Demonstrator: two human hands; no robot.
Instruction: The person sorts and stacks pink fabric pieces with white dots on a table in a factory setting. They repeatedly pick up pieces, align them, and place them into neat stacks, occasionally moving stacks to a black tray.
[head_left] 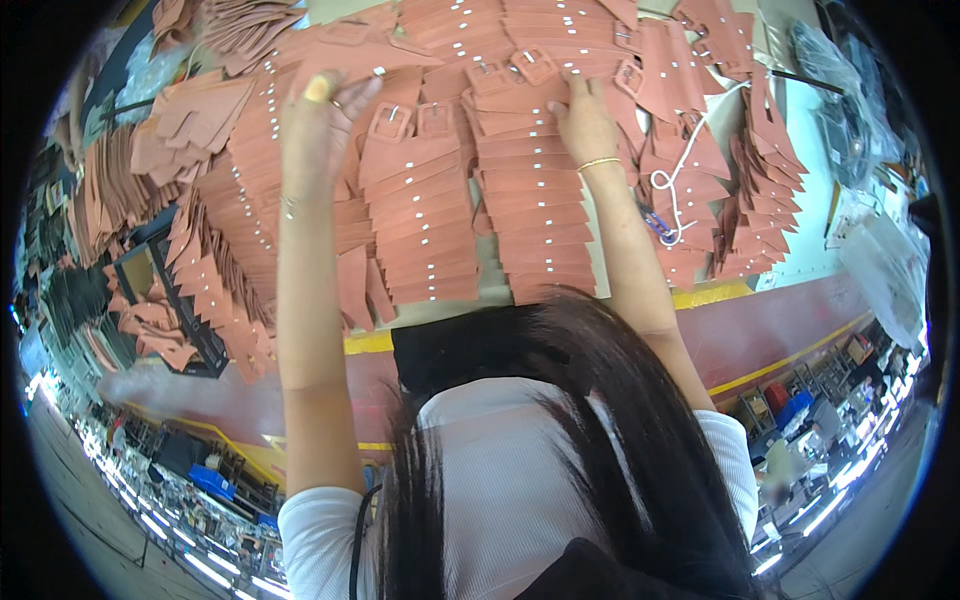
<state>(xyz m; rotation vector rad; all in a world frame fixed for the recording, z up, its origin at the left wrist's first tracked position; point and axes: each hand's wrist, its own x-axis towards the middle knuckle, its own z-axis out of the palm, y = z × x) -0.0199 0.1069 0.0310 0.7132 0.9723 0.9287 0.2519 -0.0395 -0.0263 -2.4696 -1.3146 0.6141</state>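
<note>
My left hand [328, 118] is raised over the left part of the stacks, slightly smeared by motion, its fingers apart. A yellow cover [318, 88] shows on one of its fingertips. Just beyond it lies a reddish-brown leather-like strap piece with a buckle [345, 33]. My right hand [587, 125] rests with its fingers spread on the upper end of a fanned stack of the same strap pieces [540, 200], close to a covered square buckle [534, 66]. To its left, another fanned stack [420, 220] carries two buckles [391, 121] at its top.
More fanned strap pieces [765, 200] cover the right side. A white cord [687, 150] with small purple-handled snips [660, 226] lies across them. A dark-framed tray [205, 340] of pieces stands at the left edge. Clear plastic bags [885, 270] hang at the right.
</note>
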